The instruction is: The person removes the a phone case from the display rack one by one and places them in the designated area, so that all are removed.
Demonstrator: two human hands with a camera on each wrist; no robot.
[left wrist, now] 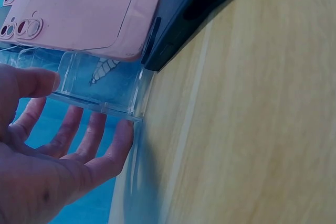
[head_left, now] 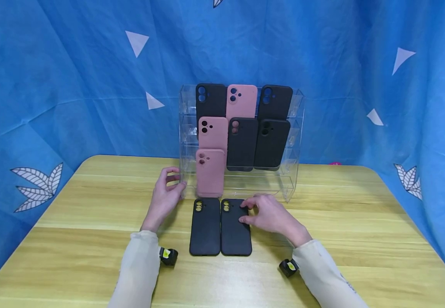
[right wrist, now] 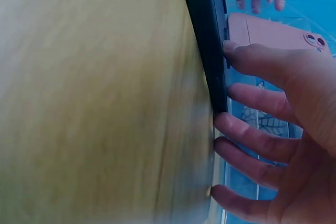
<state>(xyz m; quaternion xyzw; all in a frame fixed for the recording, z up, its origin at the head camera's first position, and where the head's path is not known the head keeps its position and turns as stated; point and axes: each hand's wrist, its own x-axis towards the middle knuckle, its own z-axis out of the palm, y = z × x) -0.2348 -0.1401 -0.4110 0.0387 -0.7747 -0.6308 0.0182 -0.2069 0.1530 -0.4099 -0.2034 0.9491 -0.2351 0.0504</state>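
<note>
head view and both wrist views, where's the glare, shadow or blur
Head view: pale glare on the table in front of the two black cases lying flat; left wrist view: a bluish shadow down the table beside the clear rack; right wrist view: the table's grain looks smeared, the fingers clearer.

Head view forward-down, both wrist views close, rack (head_left: 258,183) shared

right grip (head_left: 270,214) at black case (head_left: 235,237) before rack (head_left: 254,185)

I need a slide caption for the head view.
Left hand at clear plastic rack, right hand at rectangular black phone case.
</note>
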